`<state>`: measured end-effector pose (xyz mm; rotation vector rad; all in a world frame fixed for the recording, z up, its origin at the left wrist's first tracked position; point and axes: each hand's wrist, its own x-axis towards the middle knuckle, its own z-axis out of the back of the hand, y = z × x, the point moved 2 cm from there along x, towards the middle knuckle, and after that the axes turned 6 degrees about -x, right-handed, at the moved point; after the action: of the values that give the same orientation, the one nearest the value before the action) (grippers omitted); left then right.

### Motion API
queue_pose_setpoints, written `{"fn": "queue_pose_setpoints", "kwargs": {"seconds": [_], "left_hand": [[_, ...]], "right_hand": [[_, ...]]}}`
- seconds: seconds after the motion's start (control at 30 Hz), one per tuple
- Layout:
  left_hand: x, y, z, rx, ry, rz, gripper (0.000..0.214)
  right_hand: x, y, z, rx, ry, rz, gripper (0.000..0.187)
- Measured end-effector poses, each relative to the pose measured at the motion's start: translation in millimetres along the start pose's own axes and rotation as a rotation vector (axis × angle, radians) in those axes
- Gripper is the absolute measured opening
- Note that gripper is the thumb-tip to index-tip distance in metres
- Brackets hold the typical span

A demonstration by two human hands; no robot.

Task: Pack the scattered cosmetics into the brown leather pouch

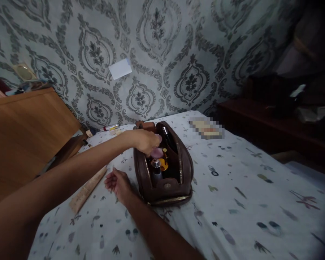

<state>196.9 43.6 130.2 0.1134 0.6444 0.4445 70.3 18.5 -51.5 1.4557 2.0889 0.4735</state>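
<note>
On the bed stands a dark brown toiletry bag [165,193], its zipped top spread wide. My left hand [146,141] reaches over the bag's left side, its fingers closed on a pale pink, rounded item [157,153] that they partly cover. Inside, below that hand, are a silver-capped bottle [157,173] and an amber bottle with a gold top [164,164]. A dark tube with a silver band [165,134] leans along the bag's far side. My right hand [117,184] hovers left of the bag, fingers loosely curled and holding nothing.
Left of my right hand lies a beige tube-like item [88,189]. Small cosmetics [108,128] lie at the bed's far left, beside a wooden cabinet [29,137]. A blurred-out flat item [206,128] is to the bag's right. Patterned wallpaper is behind.
</note>
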Motion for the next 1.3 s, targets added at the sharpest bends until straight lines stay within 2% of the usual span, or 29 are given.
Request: {"fn": "queue_pose_setpoints", "kwargs": {"seconds": [0.1, 0.2, 0.47, 0.57, 0.73, 0.9, 1.0, 1.3], "left_hand": [[7.3, -3.8, -3.7, -0.026, 0.028, -0.014, 0.015], [15.5, -6.7, -9.5, -0.081, 0.003, -0.033, 0.005], [26.3, -3.4, -16.8, -0.163, 0.0, -0.056, 0.007], [26.7, -2.1, -16.1, -0.192, 0.007, -0.07, 0.007], [22.2, -6.1, -12.7, -0.127, 0.102, -0.11, 0.009], [15.9, -11.1, -8.8, -0.046, 0.094, -0.108, 0.012], [14.9, -10.5, -9.3, -0.068, 0.075, -0.121, 0.01], [18.0, -6.4, -12.1, -0.176, 0.14, -0.187, 0.007]], "right_hand": [[-0.9, 0.5, 0.0, -0.001, 0.006, 0.001, 0.043], [-2.1, 0.8, 0.2, 0.003, 0.009, 0.008, 0.042], [-3.5, 1.0, 0.4, 0.008, 0.021, 0.013, 0.042], [-4.6, 1.1, 0.6, 0.008, 0.031, 0.031, 0.041], [-5.6, 0.9, 0.8, -0.009, 0.034, 0.056, 0.041], [-5.0, 0.9, 0.7, -0.016, 0.027, 0.049, 0.04], [-5.2, 0.9, 0.8, -0.016, 0.019, 0.044, 0.039], [-3.6, -0.4, 1.6, -0.011, 0.031, 0.05, 0.036]]}}
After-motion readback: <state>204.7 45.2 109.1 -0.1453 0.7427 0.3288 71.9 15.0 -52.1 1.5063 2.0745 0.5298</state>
